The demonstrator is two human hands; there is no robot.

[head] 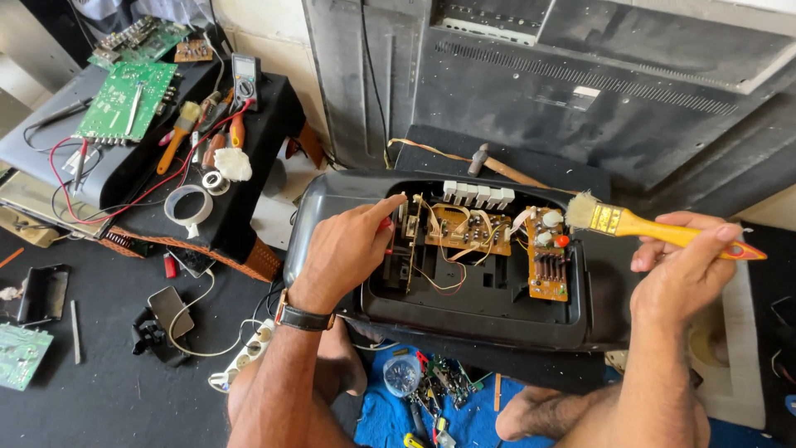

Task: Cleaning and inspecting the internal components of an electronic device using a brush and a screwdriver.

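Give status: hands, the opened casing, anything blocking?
Left hand fingers inside black casing by circuit boards. Right hand grips yellow brush above it. Nothing blocking.

Bright daylight, soft shadows, sharp focus (slight bending at edges)

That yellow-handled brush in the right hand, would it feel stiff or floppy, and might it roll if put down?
The brush probably feels light: the right hand holds it in its fingers alone. Its yellow handle looks rigid, while the pale bristles likely bend easily. The handle seems flattish, so it would probably lie still rather than roll.
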